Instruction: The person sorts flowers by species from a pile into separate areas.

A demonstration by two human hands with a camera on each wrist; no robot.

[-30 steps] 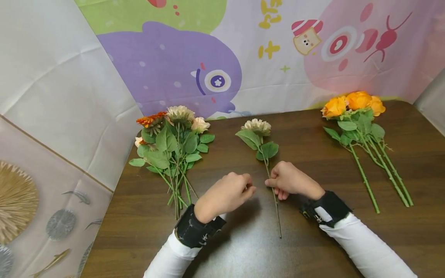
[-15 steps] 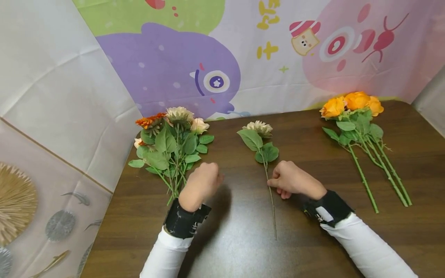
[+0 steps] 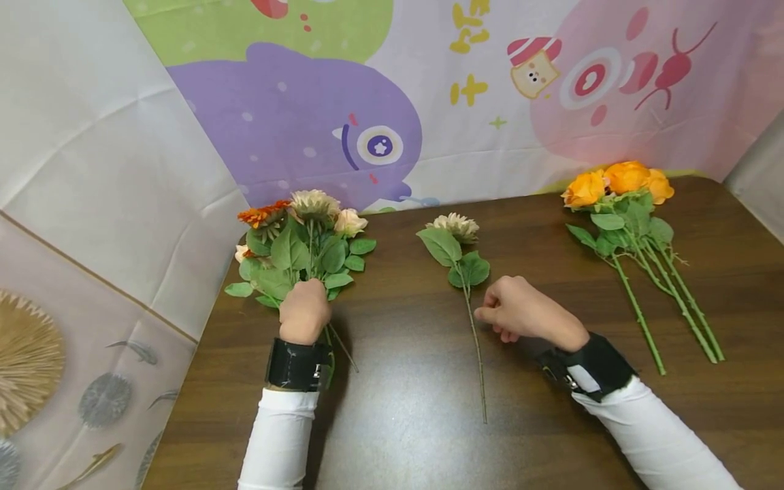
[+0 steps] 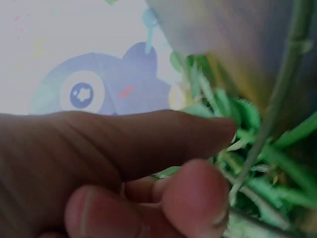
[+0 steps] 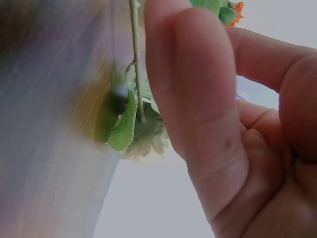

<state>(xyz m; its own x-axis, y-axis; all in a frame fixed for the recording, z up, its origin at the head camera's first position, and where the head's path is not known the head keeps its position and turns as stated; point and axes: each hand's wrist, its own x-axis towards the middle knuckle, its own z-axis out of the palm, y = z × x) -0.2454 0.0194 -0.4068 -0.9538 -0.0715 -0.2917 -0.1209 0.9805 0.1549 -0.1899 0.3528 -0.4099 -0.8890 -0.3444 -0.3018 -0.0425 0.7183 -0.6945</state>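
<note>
**Left hand in the bunch, right hand beside the lone flower**

From my end, the left hand [image 3: 305, 312] sits over the stems of a mixed bunch [image 3: 290, 252], with the leaves and heads just beyond its knuckles. In the left wrist view a bare stem [image 4: 276, 99] passes right by the fingertips; the fingers are partly bent, but I cannot tell whether they pinch anything. The right hand [image 3: 523, 309] is relaxed and loosely bent, holding nothing that I can see. Just off its fingertips, on the inner side, one pale flower [image 3: 453, 228] lies on the table [image 3: 398, 408], its head beyond the hand. Outward from that hand, well apart, lie the orange flowers [image 3: 627, 178].

I judge the step in hand to be singling out one stem from the bunch. To do it well, I would settle finger and thumb on one stem first — others cross near those fingertips, and a careless pinch could take two. A slow draw along the stem's own line ought to let the leaves slip past each other; a sideways tug could drag neighbours along. I would want the right hand light, too — a knock could roll the pale flower askew.
</note>
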